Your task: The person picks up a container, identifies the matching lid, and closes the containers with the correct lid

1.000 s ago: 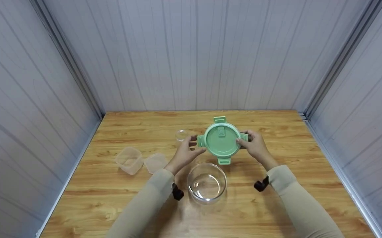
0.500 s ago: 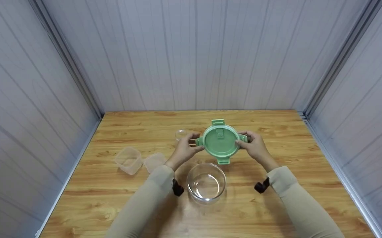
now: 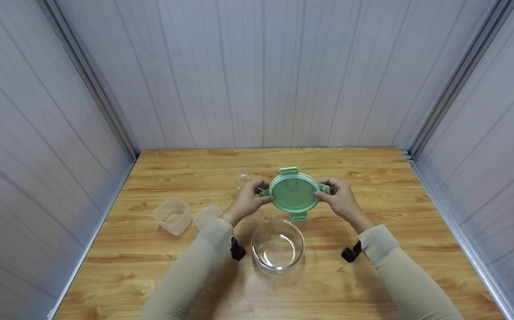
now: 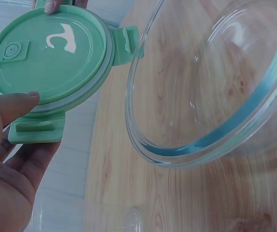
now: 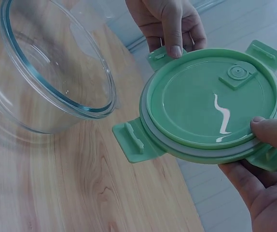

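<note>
A round green lid point(image 3: 295, 193) with side latches and a small vent plug is held above the table, beyond a round clear glass bowl point(image 3: 278, 246). My left hand point(image 3: 247, 200) pinches its left latch side, thumb on top and fingers below. On the opposite side my right hand point(image 3: 340, 199) grips the lid the same way, its thumb on the upper face in the right wrist view. A pale seal ring point(image 5: 160, 140) runs round the lid's edge. The bowl stands upright on the table, apart from the lid, and no contents show in it.
To the left stand a frosted square plastic container point(image 3: 173, 216) and its flat square lid point(image 3: 208, 217), partly behind my left forearm. A small clear round piece point(image 3: 242, 180) lies behind my left hand. Pale panel walls point(image 3: 263, 75) enclose the wooden table point(image 3: 328, 293) at the back and sides.
The green lid has tilted to a flatter angle, its far latch coming down and nearer. Both hands have shifted slightly left with it. The bowl stays in place.
</note>
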A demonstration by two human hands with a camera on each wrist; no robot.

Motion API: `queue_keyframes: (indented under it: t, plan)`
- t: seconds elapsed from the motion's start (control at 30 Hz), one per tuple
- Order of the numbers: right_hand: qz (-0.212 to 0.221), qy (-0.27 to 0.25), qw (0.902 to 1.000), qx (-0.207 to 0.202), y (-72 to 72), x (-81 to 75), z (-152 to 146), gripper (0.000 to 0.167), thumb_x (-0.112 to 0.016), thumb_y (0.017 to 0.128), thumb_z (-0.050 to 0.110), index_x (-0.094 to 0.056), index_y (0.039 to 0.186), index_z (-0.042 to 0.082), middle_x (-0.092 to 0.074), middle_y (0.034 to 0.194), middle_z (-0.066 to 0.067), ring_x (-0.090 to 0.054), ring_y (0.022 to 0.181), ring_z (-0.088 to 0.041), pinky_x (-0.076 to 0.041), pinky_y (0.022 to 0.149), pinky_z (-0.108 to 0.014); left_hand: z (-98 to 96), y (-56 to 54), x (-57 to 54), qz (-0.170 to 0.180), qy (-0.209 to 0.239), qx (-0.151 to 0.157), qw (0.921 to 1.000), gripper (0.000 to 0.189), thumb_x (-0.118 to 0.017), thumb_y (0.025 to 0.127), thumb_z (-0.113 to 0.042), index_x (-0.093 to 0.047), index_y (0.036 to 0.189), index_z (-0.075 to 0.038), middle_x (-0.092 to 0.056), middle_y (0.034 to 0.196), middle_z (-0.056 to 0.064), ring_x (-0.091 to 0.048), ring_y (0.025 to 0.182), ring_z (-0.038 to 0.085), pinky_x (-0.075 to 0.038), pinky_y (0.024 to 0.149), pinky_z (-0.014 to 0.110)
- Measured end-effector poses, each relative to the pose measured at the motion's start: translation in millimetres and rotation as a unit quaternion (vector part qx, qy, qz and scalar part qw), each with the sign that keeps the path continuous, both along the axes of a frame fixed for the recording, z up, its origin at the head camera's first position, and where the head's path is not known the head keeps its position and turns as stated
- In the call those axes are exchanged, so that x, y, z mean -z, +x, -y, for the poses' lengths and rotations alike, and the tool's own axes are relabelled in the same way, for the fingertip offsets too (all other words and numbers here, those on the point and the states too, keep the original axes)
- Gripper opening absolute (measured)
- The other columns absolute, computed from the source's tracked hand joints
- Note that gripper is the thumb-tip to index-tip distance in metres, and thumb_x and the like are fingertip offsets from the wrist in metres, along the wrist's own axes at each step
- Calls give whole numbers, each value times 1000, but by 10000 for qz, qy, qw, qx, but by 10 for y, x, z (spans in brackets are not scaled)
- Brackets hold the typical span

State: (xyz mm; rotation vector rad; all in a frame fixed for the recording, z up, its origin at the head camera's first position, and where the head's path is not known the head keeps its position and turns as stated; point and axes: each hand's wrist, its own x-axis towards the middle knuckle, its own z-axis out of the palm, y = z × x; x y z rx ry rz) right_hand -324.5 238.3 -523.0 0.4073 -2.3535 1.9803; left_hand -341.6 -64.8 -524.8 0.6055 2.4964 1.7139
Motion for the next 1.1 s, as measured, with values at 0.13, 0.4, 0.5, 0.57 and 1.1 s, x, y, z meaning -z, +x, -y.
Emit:
queue_keyframes:
  t: [0.13, 0.4, 0.5, 0.57, 1.1]
  plan:
    - [-9, 102, 9999, -27, 23, -17, 15, 25, -74, 98, -7, -67, 120, -17, -76, 105, -10, -72, 90, -9, -64, 81, -22, 26, 18, -5, 2, 33, 12, 10000, 22, -79, 94, 4, -73, 114, 2, -74, 106, 13, -64, 90, 13, -54, 81, 25]
    - [-187, 211, 9995, -148, 38, -18, 28, 20, -76, 95, -10, -69, 113, -16, -76, 102, -14, -71, 87, -7, -61, 78, -20, 75, 62, 21, -301, 155, 118, 9994, 19, -81, 92, 4, -74, 110, 4, -76, 103, 17, -65, 89, 12, -58, 86, 30]
    - [-208, 199, 9993, -224, 36, -11, 35, 21, -76, 94, -10, -69, 112, -17, -78, 102, -11, -71, 87, -5, -61, 78, -19, 95, 83, 36, -406, 110, 93, 9991, 17, -81, 93, 3, -74, 108, 2, -76, 102, 16, -66, 90, 13, -59, 86, 32]
    - [-217, 193, 9993, -239, 38, -14, 35, 21, -77, 94, -10, -69, 111, -17, -78, 101, -7, -71, 86, -5, -60, 78, -19, 105, 98, 38, -447, 57, 68, 9990, 16, -81, 93, 2, -74, 107, 1, -76, 103, 15, -66, 91, 13, -59, 85, 32]
    - [-177, 203, 9983, -512, 53, 24, 57, 17, -77, 92, -11, -70, 105, -18, -80, 95, 6, -73, 84, -3, -62, 78, -19, 158, 209, 76, -536, -186, -32, 9984, 13, -79, 96, -1, -78, 109, 0, -78, 105, 13, -70, 97, 18, -64, 92, 43]
